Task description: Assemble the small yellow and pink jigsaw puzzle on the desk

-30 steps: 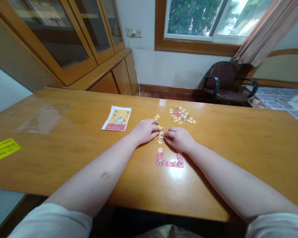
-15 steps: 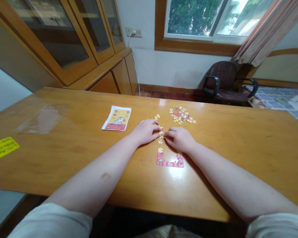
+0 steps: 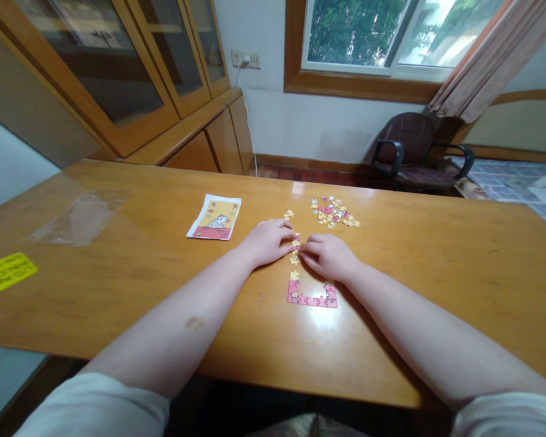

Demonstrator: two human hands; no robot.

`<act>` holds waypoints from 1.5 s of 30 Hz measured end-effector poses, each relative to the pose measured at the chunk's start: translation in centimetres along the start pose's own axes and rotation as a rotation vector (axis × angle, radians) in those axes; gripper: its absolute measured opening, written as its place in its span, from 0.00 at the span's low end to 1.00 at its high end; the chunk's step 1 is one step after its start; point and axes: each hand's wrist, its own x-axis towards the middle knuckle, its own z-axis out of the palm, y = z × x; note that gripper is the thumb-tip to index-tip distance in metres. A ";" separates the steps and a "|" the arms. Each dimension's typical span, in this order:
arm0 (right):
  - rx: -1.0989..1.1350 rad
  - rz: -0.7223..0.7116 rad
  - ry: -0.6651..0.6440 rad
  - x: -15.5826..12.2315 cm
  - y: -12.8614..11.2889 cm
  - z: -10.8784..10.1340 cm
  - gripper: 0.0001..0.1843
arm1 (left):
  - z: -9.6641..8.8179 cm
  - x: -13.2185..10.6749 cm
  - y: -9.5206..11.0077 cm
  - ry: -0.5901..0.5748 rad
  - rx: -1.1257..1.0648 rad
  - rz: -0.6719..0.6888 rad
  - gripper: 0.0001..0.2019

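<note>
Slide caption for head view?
Left hand and right hand flank puzzle pieces beyond a partly assembled puzzle border.

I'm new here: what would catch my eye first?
The left hand and right hand nearly meet at a short column of puzzle pieces, centre. Just below it sits a partly joined pink-and-yellow puzzle frame. At the picture's left edge, a bright yellow label stands out.

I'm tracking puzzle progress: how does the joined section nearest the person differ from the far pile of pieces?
The joined section is interlocked in a U shape, while the pile is an irregular scatter. The joined section is mostly pink with some yellow; the pile mixes yellow, pink and white. The joined section lies on the near side of the right hand, the pile beyond it. Both rest on the table.
</note>
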 end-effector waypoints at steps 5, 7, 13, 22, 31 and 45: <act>0.014 -0.021 0.023 -0.1 0.0 -0.1 0.14 | -1.2 -0.2 0.2 -0.029 -0.052 0.084 0.09; 0.035 -0.048 0.018 -0.2 0.1 -0.2 0.13 | -1.6 -0.3 0.5 -0.090 -0.041 0.101 0.09; 0.113 -0.110 0.010 -0.2 0.1 0.0 0.11 | -1.9 -0.4 1.4 -0.207 0.045 0.075 0.09; 0.153 -0.150 -0.024 -0.2 0.0 -0.2 0.13 | -2.0 -0.4 2.0 -0.219 0.099 0.071 0.09; 0.142 -0.147 -0.031 -0.3 0.0 -0.2 0.13 | -1.8 -0.4 1.9 -0.200 0.071 0.135 0.08; 0.103 -0.057 -0.042 -0.3 -0.3 -0.4 0.13 | -1.8 -0.3 1.8 -0.249 0.061 0.172 0.10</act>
